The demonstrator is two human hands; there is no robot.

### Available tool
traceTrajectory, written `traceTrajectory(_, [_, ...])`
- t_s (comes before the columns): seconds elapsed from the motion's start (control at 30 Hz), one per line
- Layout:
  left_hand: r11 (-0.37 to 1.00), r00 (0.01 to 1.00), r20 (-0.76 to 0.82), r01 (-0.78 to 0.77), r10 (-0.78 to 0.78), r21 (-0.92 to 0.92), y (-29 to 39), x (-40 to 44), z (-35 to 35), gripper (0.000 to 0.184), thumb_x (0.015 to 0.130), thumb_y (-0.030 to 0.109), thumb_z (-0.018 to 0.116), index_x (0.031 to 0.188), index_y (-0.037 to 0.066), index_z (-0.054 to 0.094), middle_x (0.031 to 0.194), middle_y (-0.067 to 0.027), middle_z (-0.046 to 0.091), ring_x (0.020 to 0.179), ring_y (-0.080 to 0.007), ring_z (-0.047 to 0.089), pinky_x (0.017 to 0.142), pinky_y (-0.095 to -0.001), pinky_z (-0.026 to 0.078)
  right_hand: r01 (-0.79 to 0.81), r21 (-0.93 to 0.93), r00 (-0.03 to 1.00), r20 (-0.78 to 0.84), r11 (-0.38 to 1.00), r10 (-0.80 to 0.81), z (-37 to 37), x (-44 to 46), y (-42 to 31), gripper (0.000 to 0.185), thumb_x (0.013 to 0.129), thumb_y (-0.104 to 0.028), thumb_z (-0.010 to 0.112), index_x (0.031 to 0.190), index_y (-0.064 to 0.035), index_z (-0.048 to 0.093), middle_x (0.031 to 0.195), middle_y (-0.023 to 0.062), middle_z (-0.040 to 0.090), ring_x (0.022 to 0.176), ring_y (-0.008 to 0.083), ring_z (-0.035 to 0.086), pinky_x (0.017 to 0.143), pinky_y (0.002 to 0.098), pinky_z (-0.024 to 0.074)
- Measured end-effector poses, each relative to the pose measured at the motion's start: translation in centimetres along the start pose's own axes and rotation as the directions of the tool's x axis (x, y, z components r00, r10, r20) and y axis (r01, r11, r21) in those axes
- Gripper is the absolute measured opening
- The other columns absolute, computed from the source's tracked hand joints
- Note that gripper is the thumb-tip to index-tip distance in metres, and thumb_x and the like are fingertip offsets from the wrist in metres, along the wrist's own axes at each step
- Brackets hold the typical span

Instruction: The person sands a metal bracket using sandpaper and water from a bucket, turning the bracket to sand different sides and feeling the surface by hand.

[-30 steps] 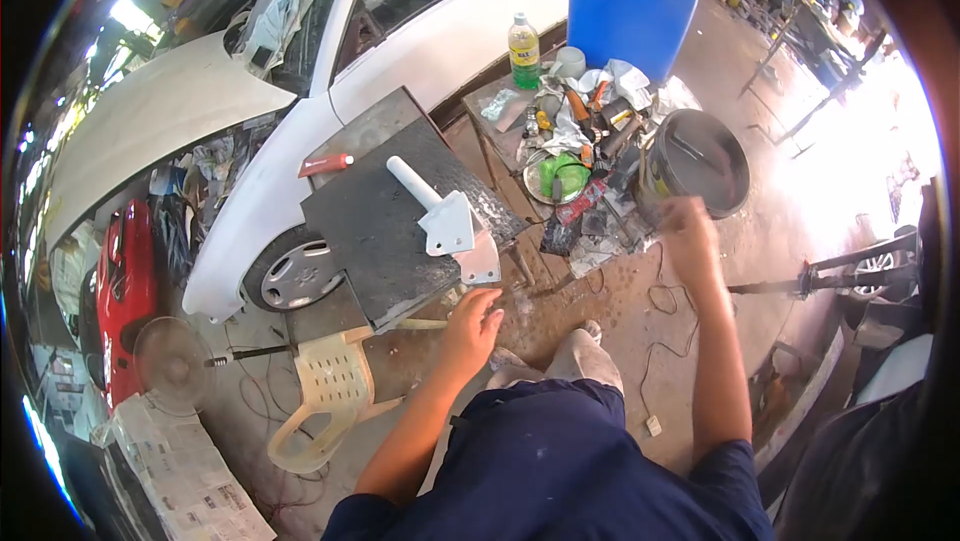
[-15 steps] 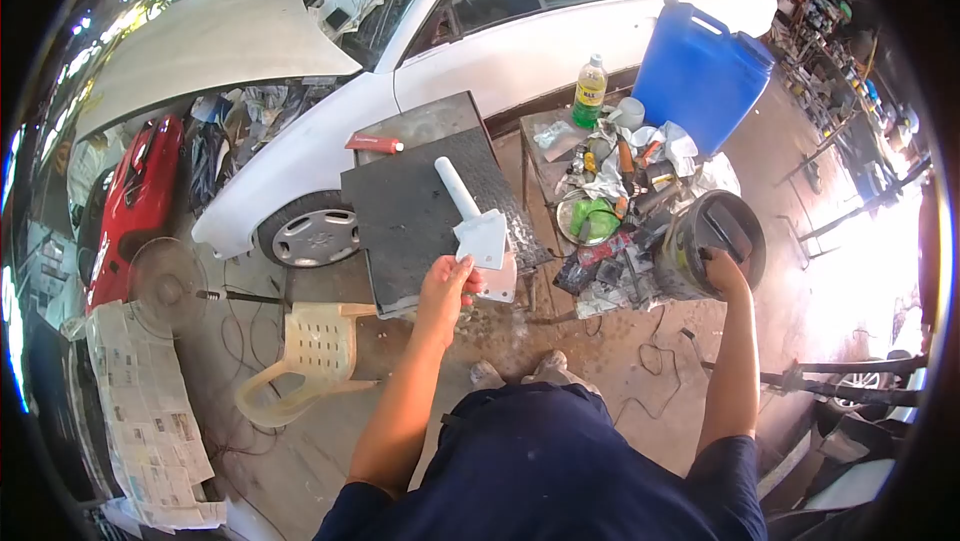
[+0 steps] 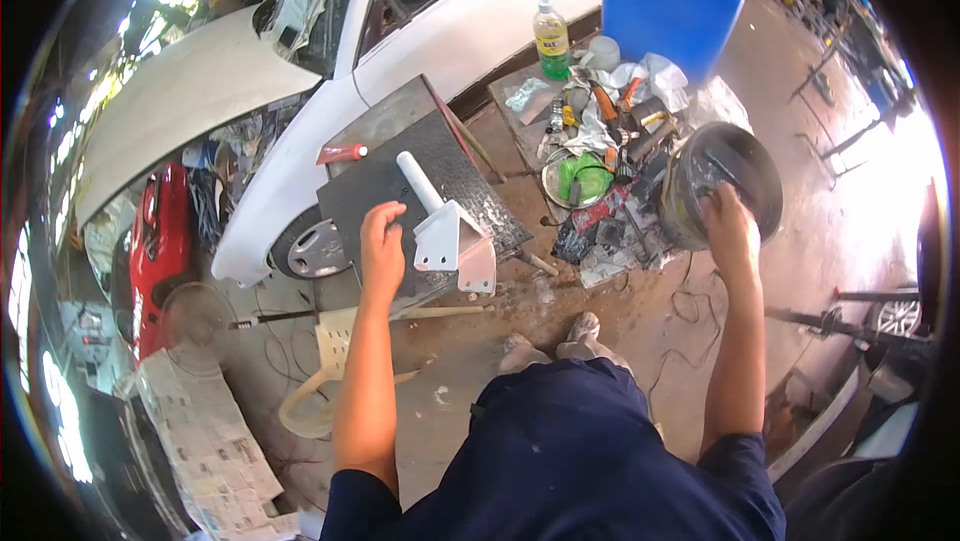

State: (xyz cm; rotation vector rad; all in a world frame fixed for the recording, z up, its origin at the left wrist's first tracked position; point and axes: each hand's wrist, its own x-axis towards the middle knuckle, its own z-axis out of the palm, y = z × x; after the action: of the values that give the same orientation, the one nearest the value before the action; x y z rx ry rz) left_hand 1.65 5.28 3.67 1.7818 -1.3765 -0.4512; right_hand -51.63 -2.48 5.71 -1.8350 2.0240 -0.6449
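A white metal bracket (image 3: 438, 239) with bolt holes and a white tube (image 3: 418, 181) behind it rests on the black ridged mat (image 3: 365, 196) of a small table. Just left of the bracket, my left hand (image 3: 383, 251) is raised with fingers loosely bent and apart, and nothing shows in it. My right hand (image 3: 733, 226) reaches over the near side of a dark bucket (image 3: 688, 211). Its fingers are curled down inside, and what they hold, if anything, is hidden against the dark interior.
A cluttered stand holds a green-liquid bottle (image 3: 552, 46), rags and tools beside a blue jerrycan (image 3: 672, 6). A red tube (image 3: 342, 154) lies on the table. The white car (image 3: 490, 31) stands behind; a plastic chair (image 3: 335, 361) and cables are on the floor.
My left hand has let go of the white bracket and moved left. My right hand stays at the bucket, and the dark block seen under it before no longer shows clearly. The view has shifted.
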Motion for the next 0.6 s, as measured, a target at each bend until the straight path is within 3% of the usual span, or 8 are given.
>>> traceTrajectory(0.13, [0.984,0.96,0.231,0.132,-0.157,0.122,0.7,8.1,2.6,0.043,0.097,0.029,0.069,0.131,0.004,0.066,0.135,-0.0192,0.064,0.123,-0.0333,0.059,0.108,-0.0429,0.046,-0.031,0.334,0.963,0.262,0.942,-0.061,4.9,-2.8,-3.9,0.03,0.099,-0.028,0.068,0.119,-0.0069,0.064,0.102,0.0228,0.073,0.096,0.0461,0.069,0.084,0.0503,0.0531])
traceTrajectory(0.2, [0.94,0.913,0.336,0.122,-0.233,0.32,5.5,8.8,4.6,0.062,0.09,0.04,0.074,0.141,0.006,0.062,0.15,-0.0227,0.053,0.136,-0.0389,0.051,0.114,-0.0462,0.041,0.0,0.492,0.922,0.337,0.871,-0.191,10.8,-4.4,-5.2,0.029,0.099,-0.026,0.068,0.119,-0.005,0.064,0.098,0.0199,0.075,0.091,0.0381,0.072,0.08,0.0468,0.0543])
traceTrajectory(0.27, [0.896,0.852,0.424,0.111,-0.308,0.429,7.1,8.6,5.5,0.079,0.084,0.047,0.077,0.149,0.008,0.056,0.162,-0.0249,0.04,0.146,-0.0432,0.041,0.119,-0.0487,0.036,-0.32,0.648,0.808,0.568,0.691,-0.158,14.0,-6.5,-9.1,0.026,0.102,-0.024,0.067,0.116,-0.0027,0.063,0.091,0.0145,0.074,0.084,0.0235,0.072,0.075,0.0406,0.0551])
traceTrajectory(0.33, [0.879,0.78,0.503,0.123,-0.372,0.46,6.1,8.5,5.7,0.093,0.08,0.051,0.079,0.157,0.009,0.049,0.17,-0.0258,0.025,0.153,-0.0461,0.031,0.123,-0.0504,0.032,-0.395,0.7,0.735,0.629,0.595,-0.253,20.0,-8.6,-10.7,0.023,0.104,-0.023,0.064,0.113,-0.002,0.064,0.088,0.0068,0.07,0.081,0.0137,0.067,0.072,0.0346,0.0555])
traceTrajectory(0.37, [0.883,0.717,0.555,0.188,-0.422,0.429,5.5,8.8,5.2,0.097,0.079,0.047,0.079,0.16,0.009,0.043,0.174,-0.0254,0.011,0.154,-0.0443,0.031,0.124,-0.0496,0.031,-0.472,0.71,0.73,0.647,0.522,-0.22,20.9,-9.8,-12.0,0.023,0.105,-0.024,0.063,0.113,-0.0027,0.064,0.09,0.0058,0.069,0.081,0.014,0.067,0.073,0.0344,0.0562])
traceTrajectory(0.43, [0.89,0.7,0.556,0.289,-0.448,0.353,5.4,8.1,4.3,0.101,0.079,0.046,0.079,0.164,0.01,0.037,0.174,-0.0254,0.013,0.154,-0.0411,0.033,0.123,-0.0477,0.031,-0.605,0.712,0.711,0.685,0.356,-0.163,22.2,-12.3,-14.4,0.022,0.106,-0.025,0.062,0.114,-0.0043,0.063,0.094,0.0039,0.067,0.083,0.0147,0.066,0.075,0.0341,0.0575])
traceTrajectory(0.53, [0.862,0.693,0.52,0.453,-0.5,0.226,4.1,6.9,2.7,0.108,0.079,0.043,0.079,0.167,0.01,0.027,0.17,-0.0258,0.021,0.152,-0.0367,0.037,0.121,-0.0455,0.033,-0.723,0.689,0.69,0.717,-0.049,-0.094,23.1,-15.1,-17.0,0.022,0.108,-0.026,0.059,0.118,-0.0058,0.062,0.102,0.0033,0.067,0.089,0.0162,0.066,0.077,0.0346,0.0592])
traceTrajectory(0.6, [0.845,0.681,0.531,0.515,-0.504,0.143,3.2,6.4,1.6,0.11,0.08,0.039,0.079,0.169,0.008,0.021,0.166,-0.0256,0.029,0.149,-0.034,0.041,0.119,-0.0444,0.036,-0.697,0.707,0.715,0.699,-0.123,-0.032,22.7,-16.3,-18.4,0.023,0.108,-0.026,0.059,0.12,-0.0064,0.061,0.106,0.0036,0.066,0.09,0.0151,0.065,0.078,0.0352,0.0596])
